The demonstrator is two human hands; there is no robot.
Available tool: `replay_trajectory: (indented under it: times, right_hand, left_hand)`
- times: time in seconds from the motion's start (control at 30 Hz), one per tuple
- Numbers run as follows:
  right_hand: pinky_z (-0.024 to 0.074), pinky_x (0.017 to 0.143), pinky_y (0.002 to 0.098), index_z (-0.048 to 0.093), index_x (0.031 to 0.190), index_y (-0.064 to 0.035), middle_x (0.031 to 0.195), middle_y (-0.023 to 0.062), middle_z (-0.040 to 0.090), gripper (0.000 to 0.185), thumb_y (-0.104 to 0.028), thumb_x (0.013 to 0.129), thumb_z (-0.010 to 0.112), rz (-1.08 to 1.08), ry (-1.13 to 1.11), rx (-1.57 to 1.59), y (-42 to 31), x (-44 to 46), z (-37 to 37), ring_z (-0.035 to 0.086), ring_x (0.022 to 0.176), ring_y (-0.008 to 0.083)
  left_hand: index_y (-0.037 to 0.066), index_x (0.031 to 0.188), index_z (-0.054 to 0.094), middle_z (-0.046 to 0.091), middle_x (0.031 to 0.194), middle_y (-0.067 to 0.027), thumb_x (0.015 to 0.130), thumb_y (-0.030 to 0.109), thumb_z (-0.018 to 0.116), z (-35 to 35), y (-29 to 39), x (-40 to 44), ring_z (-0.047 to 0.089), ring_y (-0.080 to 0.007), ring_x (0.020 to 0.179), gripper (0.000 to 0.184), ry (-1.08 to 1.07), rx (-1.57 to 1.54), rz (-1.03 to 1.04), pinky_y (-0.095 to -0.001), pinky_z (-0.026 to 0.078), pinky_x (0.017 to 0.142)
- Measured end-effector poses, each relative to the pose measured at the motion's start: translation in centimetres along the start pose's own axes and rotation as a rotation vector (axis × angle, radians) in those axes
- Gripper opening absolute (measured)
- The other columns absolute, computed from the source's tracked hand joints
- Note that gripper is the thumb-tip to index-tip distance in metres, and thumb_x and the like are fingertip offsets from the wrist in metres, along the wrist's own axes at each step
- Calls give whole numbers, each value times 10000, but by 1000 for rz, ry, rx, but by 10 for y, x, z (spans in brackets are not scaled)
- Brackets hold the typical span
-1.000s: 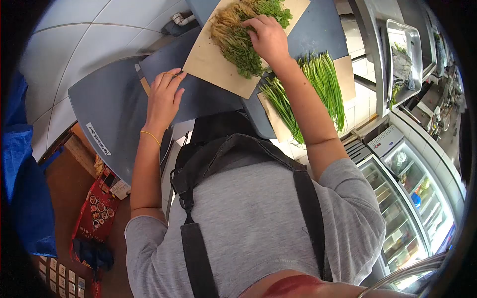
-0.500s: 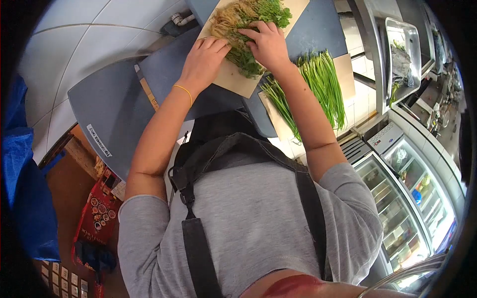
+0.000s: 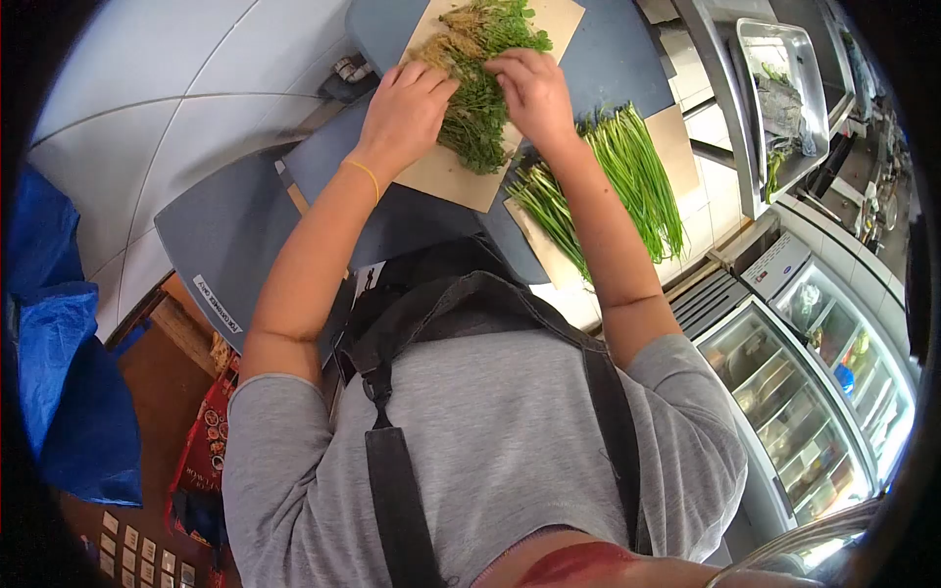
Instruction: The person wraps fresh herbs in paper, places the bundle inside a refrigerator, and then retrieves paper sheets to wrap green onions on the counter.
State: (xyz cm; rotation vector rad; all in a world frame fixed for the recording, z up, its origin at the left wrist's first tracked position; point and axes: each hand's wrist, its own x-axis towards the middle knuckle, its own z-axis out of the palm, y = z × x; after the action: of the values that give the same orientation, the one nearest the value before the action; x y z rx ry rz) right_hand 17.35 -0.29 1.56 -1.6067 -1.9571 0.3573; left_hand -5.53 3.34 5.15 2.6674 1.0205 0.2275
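Observation:
Bunches of leafy herbs (image 3: pixel 475 127) with pale brown roots lie on a tan sheet (image 3: pixel 470 191) at the top centre. My left hand (image 3: pixel 404 110) is at their left edge, fingers bent against the root side; whether it grips anything is hidden. A yellow band (image 3: pixel 364 180) circles my left wrist. On the right side of the herbs is my right hand (image 3: pixel 534 95), its thumb and fingers drawn together at the leaves, with what is between them too small to make out. Long green stalks (image 3: pixel 637 181) rest on another tan sheet, partly behind my right forearm.
Under the sheets is a grey-blue surface (image 3: pixel 613 59). A labelled grey surface (image 3: pixel 221 245) stands at the left, near a tiled wall and blue plastic (image 3: pixel 74 392). A metal tray (image 3: pixel 784 98) and a glass-doored fridge (image 3: pixel 784 402) are at the right.
My left hand has come up from the grey surface to the herbs' root side. My right fingers have drawn closer together. The view has shifted slightly.

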Motion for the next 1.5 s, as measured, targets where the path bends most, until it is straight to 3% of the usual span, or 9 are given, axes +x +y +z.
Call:
replay_trajectory:
  times: [0.1,0.3,0.43,0.6,0.7,0.8,1.0,1.37,1.5]
  right_hand:
    - [469,962,454,730,1164,-176,1225,61,663,323,-58,869,669,5,107,-127,21,19,7,579,1144,319]
    - [458,977,472,707,1209,-198,1257,59,654,385,-96,838,720,212,230,-203,65,40,32,567,1183,333]
    - [454,970,458,715,1193,-210,1240,52,664,384,-85,830,727,257,-2,-76,74,35,25,569,1183,326]
    - [450,967,452,729,1157,-209,1235,47,666,359,-77,824,728,168,108,-138,61,32,19,572,1176,322]
    - [447,967,465,721,1168,-197,1228,69,655,382,-72,807,736,93,179,-148,53,36,15,566,1169,334]
    - [452,959,465,709,1164,-165,1192,83,647,372,-77,804,741,-2,206,-135,18,25,3,562,1147,337]
    - [435,958,458,672,1212,-117,1245,75,612,426,-152,797,762,-151,-152,-27,-54,-43,29,549,1165,313]
    - [341,1092,504,558,1427,-120,1440,134,529,790,-407,751,847,-29,-189,-40,-103,-74,-6,461,1330,366]
    - [361,1071,516,552,1400,-88,1403,152,540,729,-235,745,838,59,-126,-42,-100,-75,-10,476,1303,387]
  left_hand:
    - [77,1302,653,607,1359,-33,899,127,672,9,-4,35,521,-226,1276,406,145,56,132,-419,400,1092]
    - [112,1307,663,600,1411,-46,933,127,660,68,-29,100,511,-251,1325,374,352,42,-150,-425,413,1104]
    - [157,1238,708,669,1306,-40,914,88,672,80,-46,123,566,-257,1261,333,169,-111,-74,-443,420,1110]
    - [190,1173,730,701,1204,-13,902,90,680,79,-75,128,592,-267,1199,294,94,-183,39,-446,433,1074]
    - [139,1231,702,644,1315,-161,808,128,730,29,-67,108,557,-299,1256,423,206,-305,31,-449,375,1136]
    - [180,1157,727,697,1158,-21,893,167,706,-7,-65,49,597,-271,1153,265,348,-138,111,-447,432,1035]
    - [110,1160,685,635,1171,-58,798,337,776,6,-20,-93,562,-246,1149,436,-1,-174,293,-434,406,1059]
    - [46,1020,658,654,1178,-89,821,80,639,6,-18,-59,582,-262,1156,202,208,-113,320,-430,421,1067]
    - [56,960,658,675,1022,-90,826,98,638,5,-26,-22,613,-269,1080,141,-8,-173,281,-429,443,1010]
